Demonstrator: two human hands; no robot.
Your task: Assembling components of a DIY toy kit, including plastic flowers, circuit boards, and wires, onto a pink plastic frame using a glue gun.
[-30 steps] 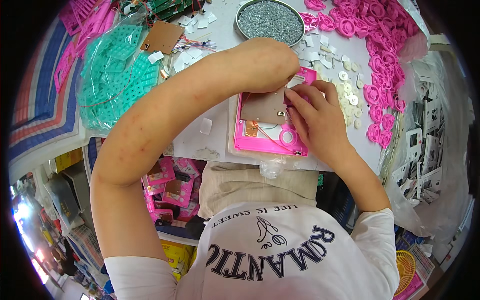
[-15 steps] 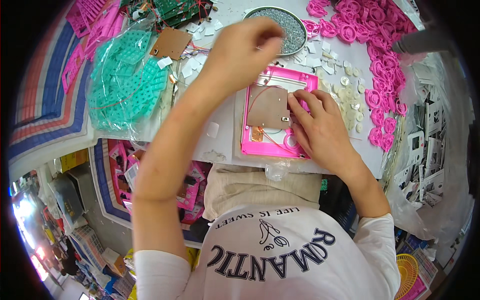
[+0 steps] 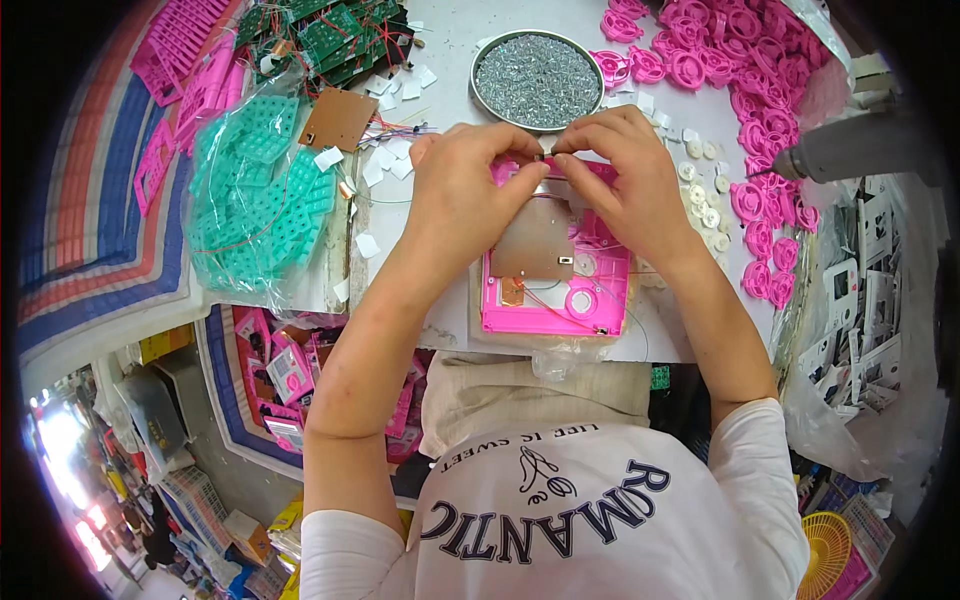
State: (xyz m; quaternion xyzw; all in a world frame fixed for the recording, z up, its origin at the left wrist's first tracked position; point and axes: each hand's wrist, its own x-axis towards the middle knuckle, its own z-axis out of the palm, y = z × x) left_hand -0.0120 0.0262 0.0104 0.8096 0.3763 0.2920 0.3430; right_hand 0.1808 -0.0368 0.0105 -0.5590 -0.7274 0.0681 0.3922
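A pink plastic housing (image 3: 545, 322) lies in front of me, with a brown circuit board (image 3: 530, 240) and thin red wires inside it. At its far edge my left hand (image 3: 470, 190) and my right hand (image 3: 632, 178) meet, thumbs and forefingers pinched. Between their fingertips is a small dark piece (image 3: 547, 156), too small and covered to name. The far part of the housing is hidden under both hands. Just beyond the fingers stands a round metal dish (image 3: 538, 80) full of small silvery screws.
Bagged teal button pads (image 3: 262, 190) lie left, near another brown board (image 3: 338, 120) and stacked green circuit boards (image 3: 335, 40). White discs (image 3: 708, 216) and pink ring parts (image 3: 752, 205) lie right. A grey electric screwdriver (image 3: 850, 150) points in from the right.
My left hand has come down from over the screw dish to the housing's far edge. My right hand has left the board's right side and joined it there.
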